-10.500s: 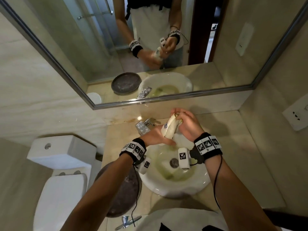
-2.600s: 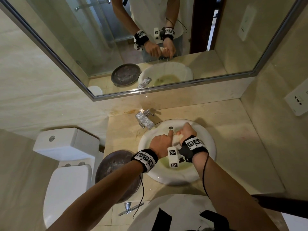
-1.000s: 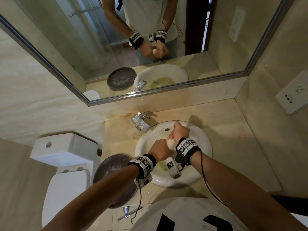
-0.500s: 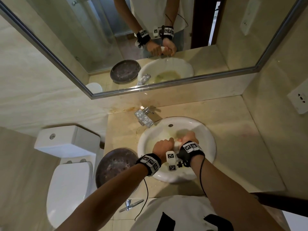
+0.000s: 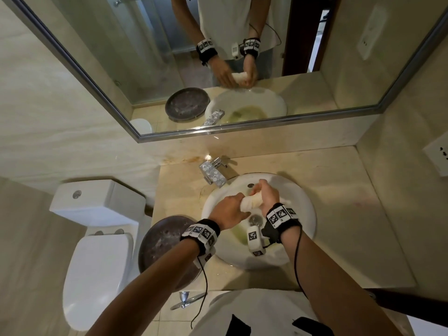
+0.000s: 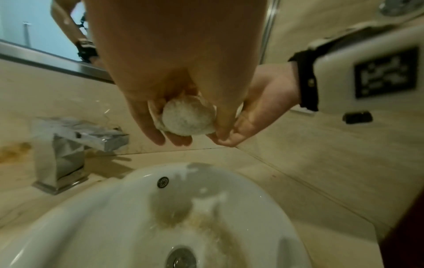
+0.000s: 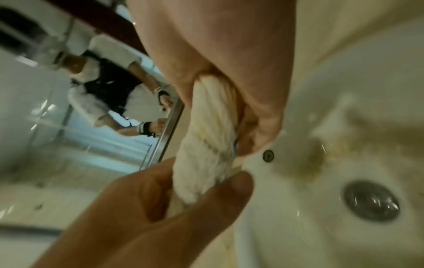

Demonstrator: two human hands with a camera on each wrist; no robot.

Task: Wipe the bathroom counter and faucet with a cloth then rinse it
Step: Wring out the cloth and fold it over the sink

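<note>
Both my hands are over the white sink basin [image 5: 300,207], wringing the cloth [image 5: 252,202]. It is a white terry cloth, twisted into a tight rope and held above the drain [image 5: 255,218].

My left hand [image 5: 228,212] is curled round the near end of the cloth; the left wrist view shows the rolled end of it [image 6: 188,117] poking out between my fingers. My right hand [image 5: 265,196] is closed in a fist round the far end, knuckles toward the overflow hole [image 5: 250,185]. In the right wrist view the twist of the cloth [image 7: 208,145] runs between the two grips, spiral ridges plain on it.

The basin bottom is stained yellowish-brown round the drain. The chrome faucet [image 5: 213,174] stands at the back left of the basin, on the beige stone counter [image 5: 351,214], apart from my hands. A dark round dish [image 5: 162,243] sits on the counter left of the basin, partly under my left forearm. A white toilet [image 5: 97,263] stands further left. The mirror [image 5: 218,57] above reflects both hands on the cloth.
</note>
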